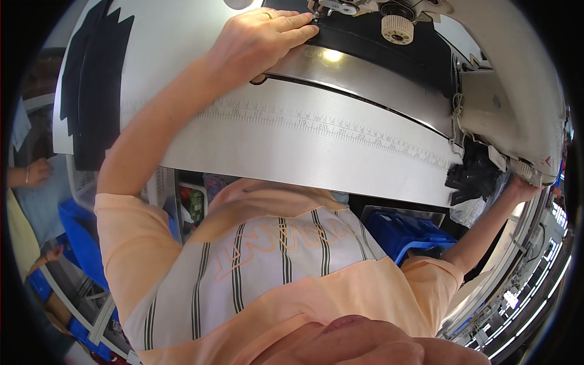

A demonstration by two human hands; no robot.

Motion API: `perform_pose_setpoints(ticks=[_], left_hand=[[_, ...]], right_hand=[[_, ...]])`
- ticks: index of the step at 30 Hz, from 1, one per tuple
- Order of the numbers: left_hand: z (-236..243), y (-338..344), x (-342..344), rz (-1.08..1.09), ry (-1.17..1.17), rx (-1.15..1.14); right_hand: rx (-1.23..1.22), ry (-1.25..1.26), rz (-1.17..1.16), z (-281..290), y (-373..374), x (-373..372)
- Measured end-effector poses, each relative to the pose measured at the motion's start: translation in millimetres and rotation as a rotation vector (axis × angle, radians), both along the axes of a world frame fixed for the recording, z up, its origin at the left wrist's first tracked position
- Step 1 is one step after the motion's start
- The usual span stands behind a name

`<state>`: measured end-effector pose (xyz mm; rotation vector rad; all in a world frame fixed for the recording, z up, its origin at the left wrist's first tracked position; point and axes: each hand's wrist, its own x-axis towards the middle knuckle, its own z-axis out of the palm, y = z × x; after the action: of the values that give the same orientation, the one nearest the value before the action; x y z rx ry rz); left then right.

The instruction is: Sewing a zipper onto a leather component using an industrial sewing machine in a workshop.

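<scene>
My left hand (261,39) lies flat on a strip of black fabric (365,36), fingertips close to the presser foot (331,7) of a sewing machine (511,91). The fabric runs over a shiny metal plate (365,76) set into the white table (274,146). My right hand (524,187) reaches out to the table's right end, beside a heap of black fabric pieces (471,173). Its fingers are tucked behind the machine's edge, so its hold is hidden.
A ruler scale (340,128) is printed along the table. Dark fabric pieces (91,91) are stacked at the table's left. Blue crates (407,234) stand under the table. Another person's hands (36,173) show at the far left.
</scene>
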<state>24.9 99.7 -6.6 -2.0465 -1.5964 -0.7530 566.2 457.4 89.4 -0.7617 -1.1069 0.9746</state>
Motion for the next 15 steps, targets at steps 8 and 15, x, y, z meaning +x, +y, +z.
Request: perform_pose_setpoints(ticks=[8, 15], left_hand=[[5, -7, -1, 0.046, 0.014, -0.053], [-3, -7, -2, -0.014, -0.069, -0.073]], right_hand=[[0.728, -0.821, 0.037, 3, -190, -193], [0.766, -1.196, 0.634, -85, -209, -346]])
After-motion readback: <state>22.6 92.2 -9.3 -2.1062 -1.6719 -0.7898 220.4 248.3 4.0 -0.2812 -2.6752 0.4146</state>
